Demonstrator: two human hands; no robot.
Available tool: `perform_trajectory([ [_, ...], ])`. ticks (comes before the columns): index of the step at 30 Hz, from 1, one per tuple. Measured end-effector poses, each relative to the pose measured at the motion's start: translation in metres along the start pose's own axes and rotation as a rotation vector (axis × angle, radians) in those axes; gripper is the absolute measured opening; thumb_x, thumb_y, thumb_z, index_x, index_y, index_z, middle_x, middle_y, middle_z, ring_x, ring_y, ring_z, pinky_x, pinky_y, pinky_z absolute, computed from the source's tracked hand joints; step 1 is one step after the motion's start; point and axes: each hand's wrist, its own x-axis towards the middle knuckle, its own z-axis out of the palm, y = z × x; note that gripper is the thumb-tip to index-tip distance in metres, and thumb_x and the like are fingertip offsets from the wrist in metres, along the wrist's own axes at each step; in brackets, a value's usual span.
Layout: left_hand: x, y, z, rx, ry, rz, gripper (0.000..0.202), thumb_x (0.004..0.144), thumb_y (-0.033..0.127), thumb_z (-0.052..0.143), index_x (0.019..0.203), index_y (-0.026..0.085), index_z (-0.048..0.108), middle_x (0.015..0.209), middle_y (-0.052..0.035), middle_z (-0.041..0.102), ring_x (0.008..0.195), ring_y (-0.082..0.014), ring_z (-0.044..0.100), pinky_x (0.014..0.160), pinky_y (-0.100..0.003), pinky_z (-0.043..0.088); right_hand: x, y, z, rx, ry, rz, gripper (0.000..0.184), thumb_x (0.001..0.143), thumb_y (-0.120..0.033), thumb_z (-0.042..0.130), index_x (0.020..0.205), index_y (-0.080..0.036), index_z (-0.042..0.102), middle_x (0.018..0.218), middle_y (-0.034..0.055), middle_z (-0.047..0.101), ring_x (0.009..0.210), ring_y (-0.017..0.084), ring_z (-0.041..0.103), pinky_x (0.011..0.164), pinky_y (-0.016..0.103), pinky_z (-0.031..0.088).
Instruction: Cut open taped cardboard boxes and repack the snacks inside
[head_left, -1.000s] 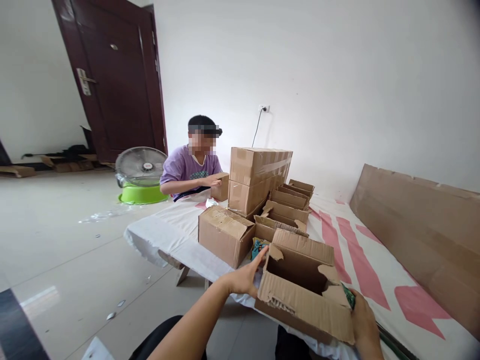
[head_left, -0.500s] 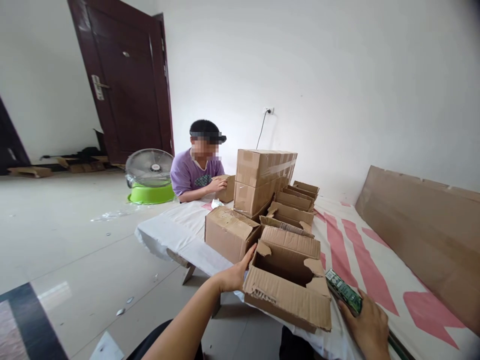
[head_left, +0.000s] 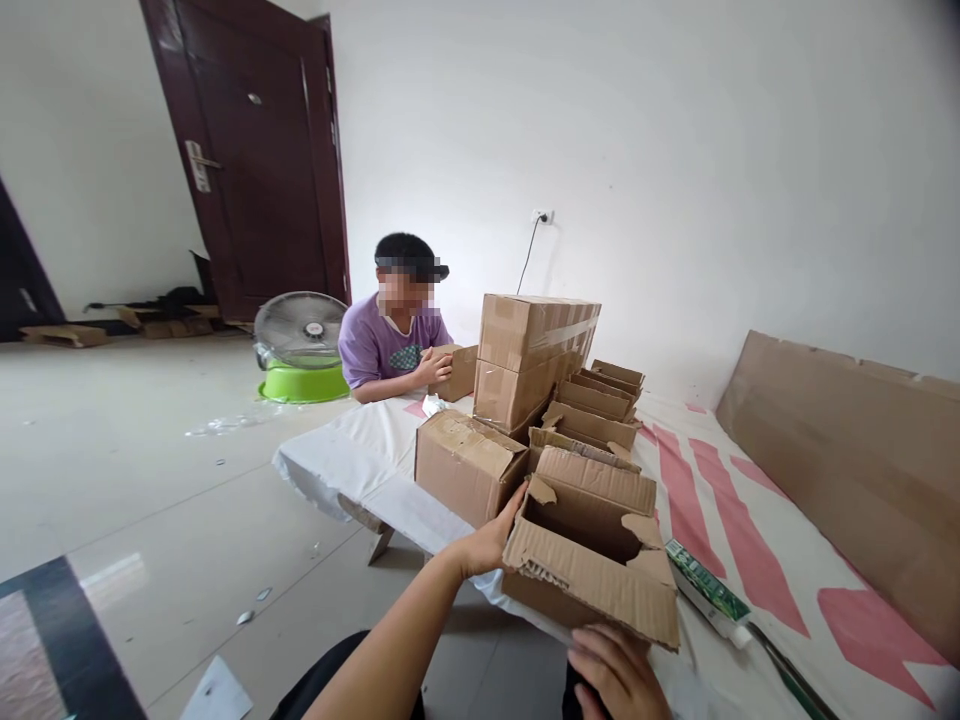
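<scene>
At the table's near edge is an open cardboard box [head_left: 589, 600], its flaps spread and two of them torn into rounded notches. My left hand [head_left: 489, 545] grips its left side, fingers reaching to the far corner. Just below the box's near side is my right hand [head_left: 619, 672], fingers stretched out and near the lower edge; whether they touch it I cannot tell. A green printed tube with a white cap [head_left: 709, 590] lies right of the box. Beyond my left hand sits a closed cardboard box [head_left: 465, 468].
Several open boxes [head_left: 592, 425] stand in a row behind, beside two long stacked cartons [head_left: 536, 335]. Across the table [head_left: 352, 455], a person in a purple shirt [head_left: 382, 350] holds a box. A cardboard sheet [head_left: 840, 440] leans at the right; a fan [head_left: 304, 330] stands left.
My right hand has let go of the green tube, left it on the cloth, and moved left to the box's near side. My left hand stays at the box.
</scene>
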Motion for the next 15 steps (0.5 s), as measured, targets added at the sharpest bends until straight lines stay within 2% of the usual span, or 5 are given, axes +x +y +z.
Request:
perform_trajectory([
  [3, 0.002, 0.000, 0.001, -0.046, 0.004, -0.029, 0.134, 0.054, 0.038, 0.082, 0.152, 0.023, -0.008, 0.161, -0.0101, 0.008, 0.147, -0.0321, 0.010, 0.120, -0.044, 0.006, 0.022, 0.001, 0.003, -0.006, -0.102, 0.043, 0.054, 0.088, -0.027, 0.053, 0.141, -0.028, 0.044, 0.133, 0.0032, 0.060, 0.115, 0.024, 0.061, 0.092, 0.035, 0.052],
  [6, 0.005, -0.003, 0.001, -0.114, 0.022, -0.021, 0.130, 0.054, 0.036, 0.081, 0.152, 0.024, -0.003, 0.161, -0.0080, 0.011, 0.147, -0.0309, 0.013, 0.120, -0.044, 0.006, 0.037, 0.002, -0.002, -0.003, -0.203, 0.120, 0.059, 0.091, -0.031, 0.050, 0.147, -0.031, 0.032, 0.142, 0.0006, 0.052, 0.122, 0.024, 0.056, 0.098, 0.036, 0.049],
  [11, 0.015, -0.007, 0.006, -0.161, 0.095, -0.026, 0.115, 0.059, 0.037, 0.075, 0.152, 0.027, 0.008, 0.159, -0.0036, 0.023, 0.147, -0.0292, 0.011, 0.120, -0.045, 0.003, 0.051, -0.002, -0.015, 0.060, -0.388, 0.239, 0.058, 0.091, -0.026, 0.048, 0.146, -0.035, 0.033, 0.149, -0.0039, 0.042, 0.131, 0.023, 0.047, 0.107, 0.039, 0.041],
  [15, 0.023, -0.007, 0.008, -0.176, 0.157, -0.013, 0.093, 0.071, 0.037, 0.066, 0.151, 0.022, 0.021, 0.151, -0.0058, 0.040, 0.145, -0.0279, 0.021, 0.120, -0.044, 0.008, 0.060, 0.000, -0.019, 0.102, -0.445, 0.310, 0.057, 0.090, -0.025, 0.048, 0.145, -0.035, 0.037, 0.151, -0.0037, 0.040, 0.134, 0.023, 0.043, 0.110, 0.041, 0.037],
])
